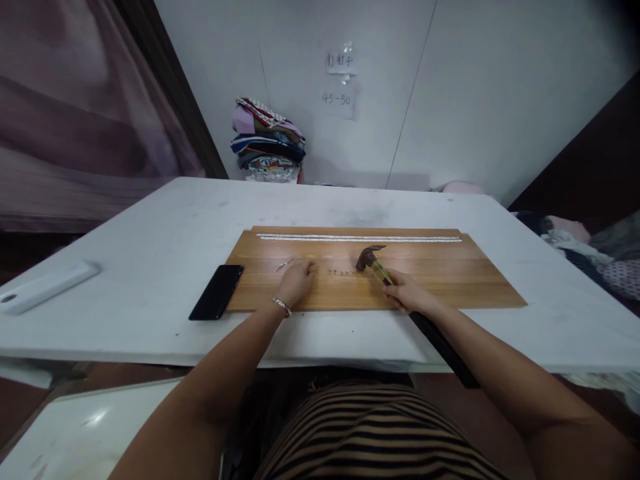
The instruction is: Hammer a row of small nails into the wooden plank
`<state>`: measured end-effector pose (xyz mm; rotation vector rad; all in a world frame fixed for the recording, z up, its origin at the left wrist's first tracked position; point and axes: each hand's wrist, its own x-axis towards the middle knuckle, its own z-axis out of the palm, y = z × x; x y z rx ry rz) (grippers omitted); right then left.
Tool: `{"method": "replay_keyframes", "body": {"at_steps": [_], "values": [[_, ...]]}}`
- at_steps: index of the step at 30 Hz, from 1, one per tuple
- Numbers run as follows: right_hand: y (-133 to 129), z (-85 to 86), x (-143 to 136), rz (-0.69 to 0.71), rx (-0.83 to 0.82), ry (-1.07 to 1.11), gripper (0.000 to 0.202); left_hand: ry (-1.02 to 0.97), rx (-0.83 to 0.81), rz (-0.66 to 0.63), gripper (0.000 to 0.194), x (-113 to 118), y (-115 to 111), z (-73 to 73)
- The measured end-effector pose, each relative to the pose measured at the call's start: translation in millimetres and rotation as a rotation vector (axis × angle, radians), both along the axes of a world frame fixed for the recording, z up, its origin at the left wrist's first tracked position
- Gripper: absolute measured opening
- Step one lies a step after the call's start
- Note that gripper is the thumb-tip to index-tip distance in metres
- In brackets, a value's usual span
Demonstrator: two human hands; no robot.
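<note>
My right hand (404, 291) is wrapped round the handle of a claw hammer (381, 271). The hammer's head is over a wooden board (435, 267), and its black grip end sticks out past the board's near edge, under my forearm. My left hand (296, 281) is at the board's left half with the fingers pressed together; whatever is in them, if anything, is too small to make out. Between the hands a short row of several nails (342, 272) stands in the board. A few loose nails (284, 265) lie just left of my left hand.
Two white strips (360, 239) run along the board's far edge. A black phone (217, 292) lies against its left side. A long white object (50, 287) rests farther left on the white table (150, 227). Folded clothes (270, 140) are stacked by the wall.
</note>
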<state>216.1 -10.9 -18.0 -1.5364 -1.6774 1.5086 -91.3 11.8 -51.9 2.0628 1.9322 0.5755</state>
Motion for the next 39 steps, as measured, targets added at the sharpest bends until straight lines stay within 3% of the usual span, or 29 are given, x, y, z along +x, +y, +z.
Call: {"method": "replay_keyframes", "body": {"at_steps": [8,26,31,39], "values": [[0,4.2,-1,-0.004,0.012,0.012,0.037,-0.185,0.033,0.200,0.020,4,5,-22.8],[-2,4.3,-2,-0.018,-0.012,-0.051,0.036,-0.292,0.075,0.208,0.024,1,8,-32.7],[-4,3.2,-2,0.003,-0.017,-0.021,0.045,-0.356,0.099,0.192,0.020,0,9,-35.0],[-6,7.7,-2,-0.029,-0.017,-0.035,0.039,-0.389,0.088,0.206,0.012,0,7,-30.1]]}}
